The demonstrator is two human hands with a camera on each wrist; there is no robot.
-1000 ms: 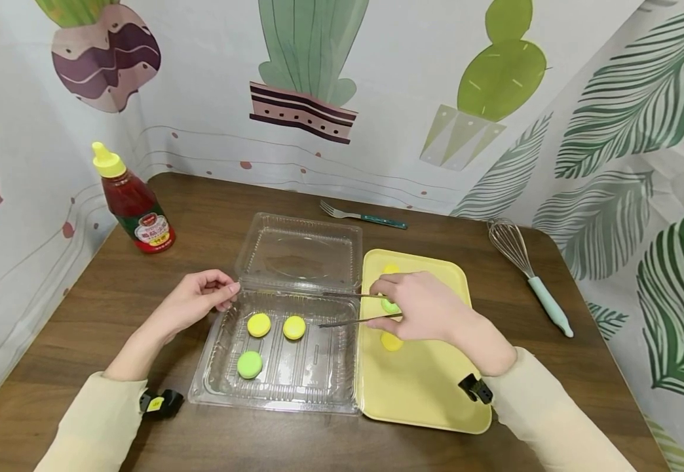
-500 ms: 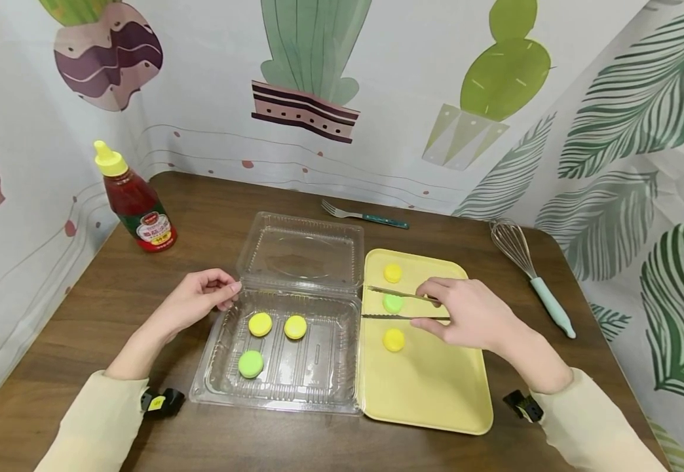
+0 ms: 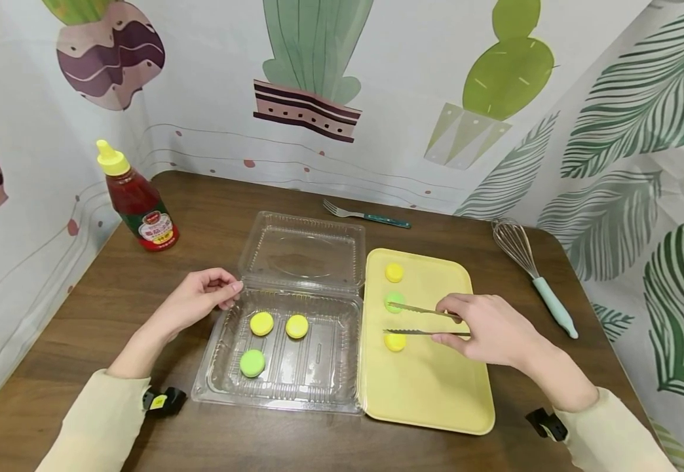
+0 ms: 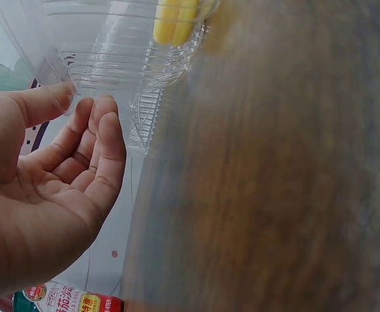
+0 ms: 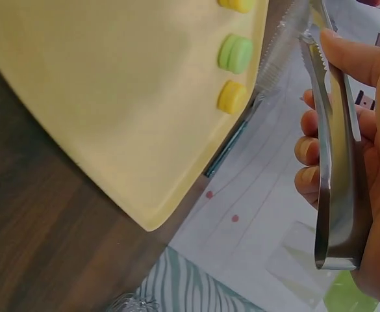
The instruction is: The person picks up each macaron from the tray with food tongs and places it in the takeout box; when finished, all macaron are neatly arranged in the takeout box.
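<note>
My left hand (image 3: 200, 298) pinches the rim of a clear plastic clamshell box (image 3: 277, 404) at its left side, by the hinge. The box lies with its lid (image 3: 306, 252) folded back. Inside are two yellow macarons (image 3: 261, 323) and a green macaron (image 3: 252, 364). My right hand (image 3: 489, 328) holds metal tongs (image 5: 342, 195) over the yellow tray (image 3: 430, 393), tips apart with nothing between them. On the tray, a yellow macaron (image 3: 394, 273), a green macaron (image 3: 394, 297) and another yellow macaron (image 3: 395, 343) form a column. In the head view, the tong tips overlap the lower two.
A ketchup bottle (image 3: 141, 210) stands at the back left of the wooden table (image 3: 212, 203). Behind the box lies a fork (image 3: 368, 216) with a teal handle. To the right of the tray is a whisk (image 3: 533, 275). A patterned cloth (image 3: 200, 78) hangs behind.
My right hand has drawn the tongs rightward from over the box's edge, then slightly toward me, uncovering the tray's macarons. The left hand stays at the box rim.
</note>
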